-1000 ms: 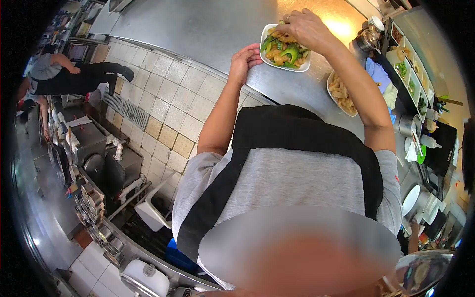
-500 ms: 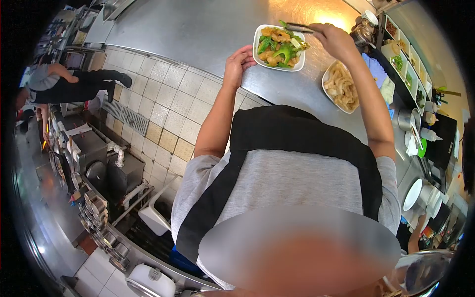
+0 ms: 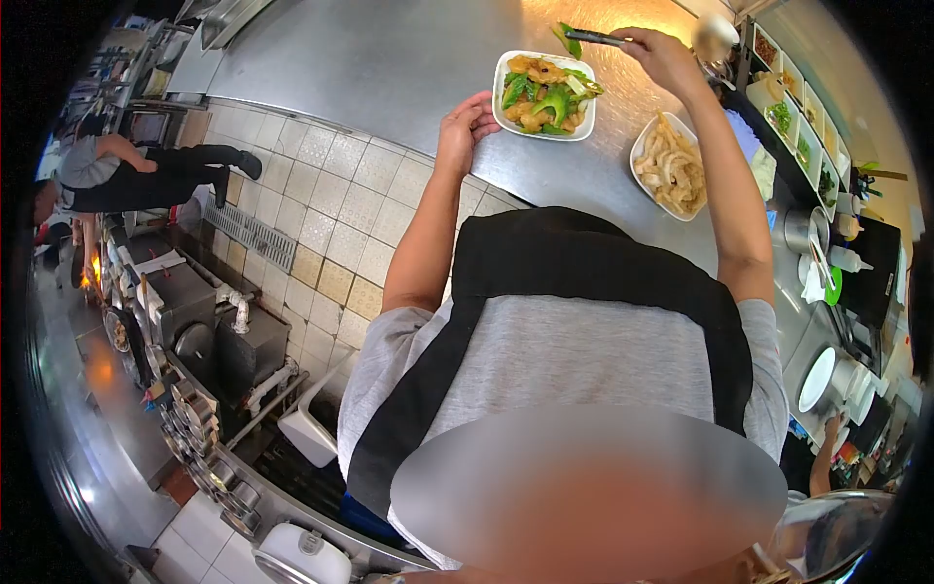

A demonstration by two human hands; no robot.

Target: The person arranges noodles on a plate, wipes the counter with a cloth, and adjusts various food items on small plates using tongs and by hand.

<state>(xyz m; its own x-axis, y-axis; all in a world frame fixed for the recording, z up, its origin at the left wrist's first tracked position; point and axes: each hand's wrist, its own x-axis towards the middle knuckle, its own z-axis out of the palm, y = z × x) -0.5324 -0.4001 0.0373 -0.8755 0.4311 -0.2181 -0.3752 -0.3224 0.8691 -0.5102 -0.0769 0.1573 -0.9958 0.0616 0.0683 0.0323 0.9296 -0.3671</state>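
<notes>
A white square bowl (image 3: 499, 97) stands near the counter's front edge, filled with bright green vegetables and golden-brown pieces. My left hand (image 3: 467, 125) is at its left side, fingers against the wall of the bowl. In my right hand (image 3: 662, 60) are dark metal tongs (image 3: 595, 37), held above and to the right of the bowl. A green leafy piece (image 3: 566, 41) is at their tips, just past the bowl's far rim. A second white bowl (image 3: 639, 175), heaped with pale beige strips (image 3: 671, 164), sits below my right forearm.
The steel counter (image 3: 389, 68) stretches to the left. Along the right are trays of chopped ingredients (image 3: 780, 117), a metal pot (image 3: 806, 232) and squeeze bottles (image 3: 848, 259). On the left, another person (image 3: 126, 175) works at a stove with a flame (image 3: 93, 271).
The tongs have risen off the food and moved slightly away, a green leafy piece now at their tips. My left hand and the filled bowl have shifted slightly left.
</notes>
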